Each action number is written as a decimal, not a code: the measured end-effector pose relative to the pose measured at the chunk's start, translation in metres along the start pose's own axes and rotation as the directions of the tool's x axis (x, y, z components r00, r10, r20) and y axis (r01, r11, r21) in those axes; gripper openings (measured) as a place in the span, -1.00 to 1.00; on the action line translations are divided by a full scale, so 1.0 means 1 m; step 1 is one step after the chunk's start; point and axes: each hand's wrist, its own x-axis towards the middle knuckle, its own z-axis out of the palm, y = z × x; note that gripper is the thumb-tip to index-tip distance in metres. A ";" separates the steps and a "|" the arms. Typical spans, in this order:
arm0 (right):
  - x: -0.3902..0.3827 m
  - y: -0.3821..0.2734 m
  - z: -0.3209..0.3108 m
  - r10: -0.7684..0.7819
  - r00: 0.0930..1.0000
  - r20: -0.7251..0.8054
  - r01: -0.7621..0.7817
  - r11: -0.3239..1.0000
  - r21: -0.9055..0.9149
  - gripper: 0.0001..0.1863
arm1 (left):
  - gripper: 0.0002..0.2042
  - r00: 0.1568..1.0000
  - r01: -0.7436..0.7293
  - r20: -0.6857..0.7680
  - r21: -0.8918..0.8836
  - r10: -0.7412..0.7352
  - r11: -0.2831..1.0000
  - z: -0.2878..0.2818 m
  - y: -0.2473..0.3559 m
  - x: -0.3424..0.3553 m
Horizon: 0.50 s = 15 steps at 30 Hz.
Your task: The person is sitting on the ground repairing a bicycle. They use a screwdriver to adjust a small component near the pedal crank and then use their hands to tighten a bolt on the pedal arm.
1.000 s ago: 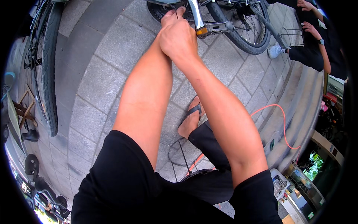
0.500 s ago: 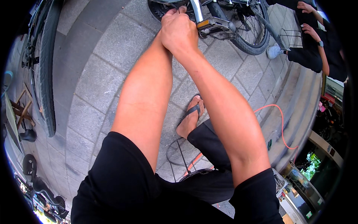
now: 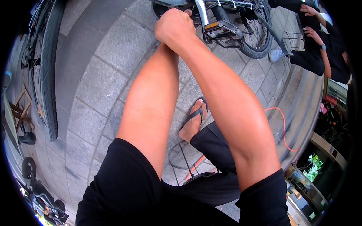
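Observation:
My right hand (image 3: 175,25) is closed in a fist, its back toward me, beside the crank arm (image 3: 201,16) of a bicycle at the top. Whatever it grips is hidden under the fingers. Behind it lies my left hand, almost wholly covered; the left forearm (image 3: 151,101) runs up to the same spot. One fingertip shows past the right knuckles, and I cannot tell whose hand it belongs to. Just right of my hands is the black pedal (image 3: 224,34) with an amber reflector. A dark round part (image 3: 160,10) of the bicycle shows left of the fist.
The bicycle's tyre (image 3: 257,53) is at upper right, near a seated person (image 3: 320,56). Another bicycle wheel (image 3: 48,75) stands at left. Below my arms are a sandalled foot (image 3: 194,118) and a wire-framed object (image 3: 183,162). An orange hose (image 3: 285,132) crosses the stone step at right.
My right fist has moved left and slightly up, away from the pedal, and its wrist has turned. The left hand is now more hidden. The view has shifted slightly.

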 end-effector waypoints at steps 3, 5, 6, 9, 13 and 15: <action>0.007 -0.001 -0.011 0.038 0.994 0.102 -0.044 0.997 0.057 -0.53 | -0.66 0.994 -0.097 0.055 0.156 0.090 0.983 0.008 -0.007 0.013; 0.019 -0.011 -0.008 0.011 0.991 0.133 -0.033 0.986 0.161 -0.53 | -0.66 0.961 -0.276 0.143 0.408 0.238 0.870 -0.003 -0.014 0.033; 0.017 -0.018 -0.007 0.082 0.995 0.062 -0.094 0.966 0.239 -0.60 | -0.65 0.918 -0.395 0.222 0.553 0.327 0.733 -0.008 -0.014 0.041; 0.015 -0.031 -0.009 0.336 0.942 0.004 -0.290 0.806 0.516 -0.72 | -0.65 0.919 -0.392 0.204 0.553 0.337 0.735 -0.009 -0.020 0.039; 0.008 -0.023 -0.012 0.492 0.838 0.236 -0.460 0.405 0.790 -0.55 | -0.64 0.989 -0.148 0.044 0.261 0.142 0.954 0.002 -0.022 0.010; 0.010 -0.016 -0.002 0.474 0.830 0.294 -0.386 0.109 0.916 -0.66 | -0.63 0.995 -0.101 0.022 0.195 0.098 0.976 0.005 -0.017 0.009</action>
